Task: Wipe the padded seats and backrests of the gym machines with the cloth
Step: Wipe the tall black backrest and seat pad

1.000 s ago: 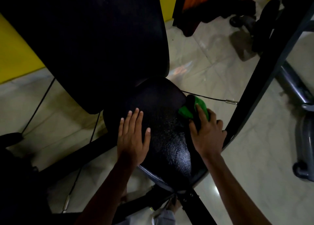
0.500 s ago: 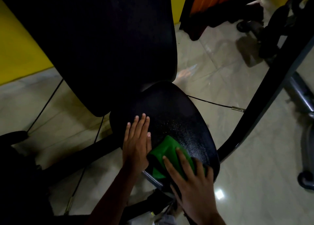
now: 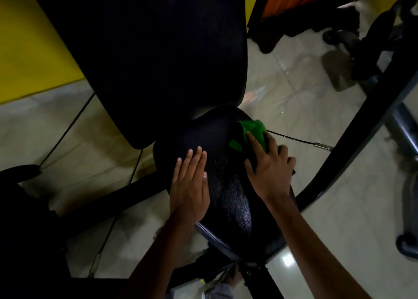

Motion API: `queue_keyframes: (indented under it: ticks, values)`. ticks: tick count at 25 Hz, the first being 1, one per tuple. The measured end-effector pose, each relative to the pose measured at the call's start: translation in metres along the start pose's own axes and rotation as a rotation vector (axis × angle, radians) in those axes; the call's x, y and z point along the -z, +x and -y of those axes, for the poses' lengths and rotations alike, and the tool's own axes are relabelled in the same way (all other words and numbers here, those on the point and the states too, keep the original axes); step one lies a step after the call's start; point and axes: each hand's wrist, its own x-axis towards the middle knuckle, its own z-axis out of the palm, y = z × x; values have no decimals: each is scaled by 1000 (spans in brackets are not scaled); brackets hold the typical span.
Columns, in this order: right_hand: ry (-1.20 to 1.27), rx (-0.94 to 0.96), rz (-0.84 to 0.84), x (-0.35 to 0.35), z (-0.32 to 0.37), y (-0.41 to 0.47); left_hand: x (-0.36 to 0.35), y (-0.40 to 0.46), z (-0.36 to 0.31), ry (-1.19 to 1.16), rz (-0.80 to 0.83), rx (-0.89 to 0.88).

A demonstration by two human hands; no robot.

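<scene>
Dim tiled floor (image 3: pixel 294 100), left hand (image 3: pixel 190 185) flat on seat (image 3: pixel 228 197), right hand (image 3: pixel 269 174) pressing half-hidden cloth (image 3: pixel 255 129).

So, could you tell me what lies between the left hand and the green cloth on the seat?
In the head view, only bare black seat padding lies between the flat left hand and the green cloth under the right hand.
</scene>
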Motion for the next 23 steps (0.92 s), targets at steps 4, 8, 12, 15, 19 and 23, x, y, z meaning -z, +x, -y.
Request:
queue_keyframes:
  ticks: [4,8,12,15,19,23]
  values:
    - [-12,109,-16,8,4,-82,2,0,1,-17,18,-3]
    - [-24,279,-13,11,1,-144,2,0,2,1,29,-3]
    - [-58,362,-42,10,-9,-114,3,0,0,-7,28,-4]
    - [-60,246,-35,2,-2,-65,2,1,0,-13,21,9]
    - [-77,172,17,-5,13,27,2,0,0,-3,31,17]
    - [-29,101,166,-6,23,99,0,-1,0,1,33,6]
